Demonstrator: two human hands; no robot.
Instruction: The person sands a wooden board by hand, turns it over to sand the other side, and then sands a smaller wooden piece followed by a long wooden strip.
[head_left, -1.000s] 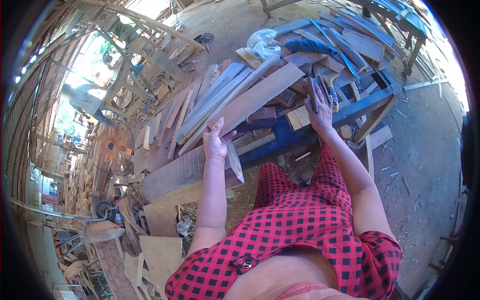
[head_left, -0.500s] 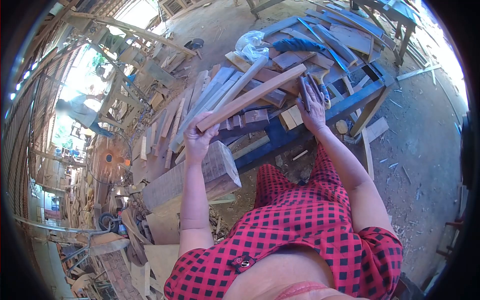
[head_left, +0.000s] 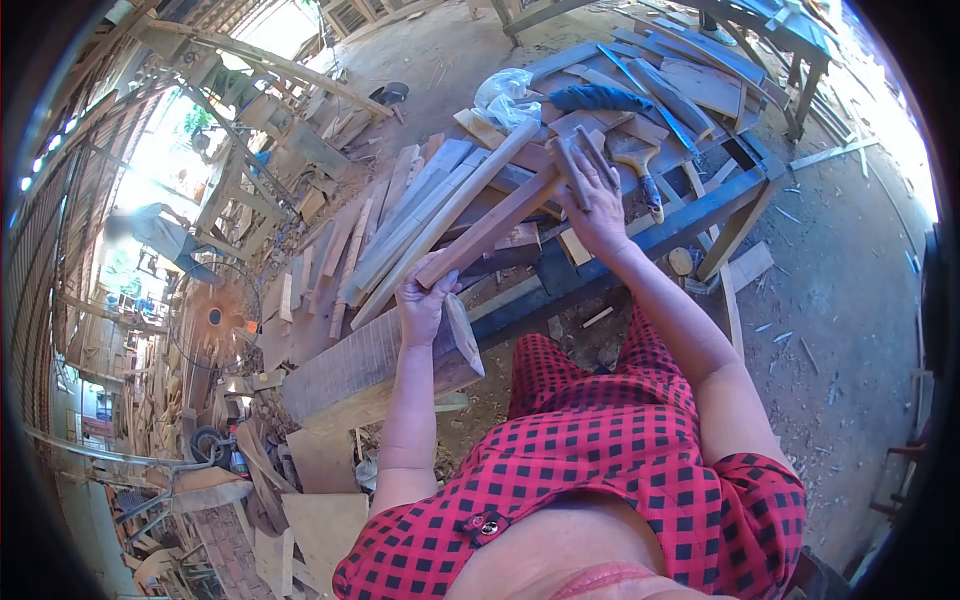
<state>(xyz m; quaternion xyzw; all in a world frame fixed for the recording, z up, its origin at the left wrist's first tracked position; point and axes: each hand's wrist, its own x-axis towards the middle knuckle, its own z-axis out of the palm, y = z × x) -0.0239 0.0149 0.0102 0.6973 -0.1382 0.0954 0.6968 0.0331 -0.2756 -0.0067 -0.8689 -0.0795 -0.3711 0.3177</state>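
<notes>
My left hand [head_left: 422, 303] grips the near end of a reddish-brown wooden strip [head_left: 490, 228], which slants up and right over the pile of lumber. On the strip's far part lies my right hand [head_left: 597, 215], its fingers around a dark brown piece that looks like folded sandpaper [head_left: 568, 172]. That piece presses against the strip; its exact make is hard to tell. Just right of my right hand rests a brush [head_left: 645, 178] with a patterned handle. Below my left hand a thick squared timber [head_left: 370, 365] has its cut end toward me.
Long boards [head_left: 430, 215] lie stacked to the left. A clear plastic bag [head_left: 503, 97], a dark blue cloth [head_left: 598, 97] and a blue straight strip [head_left: 640, 85] top the pile. The metal-edged bench [head_left: 640, 235] borders it. Another person [head_left: 160, 235] is at far left.
My right hand with the brown piece has moved left onto the strip, uncovering the brush. My left hand and the strip's near end have shifted right and lower.
</notes>
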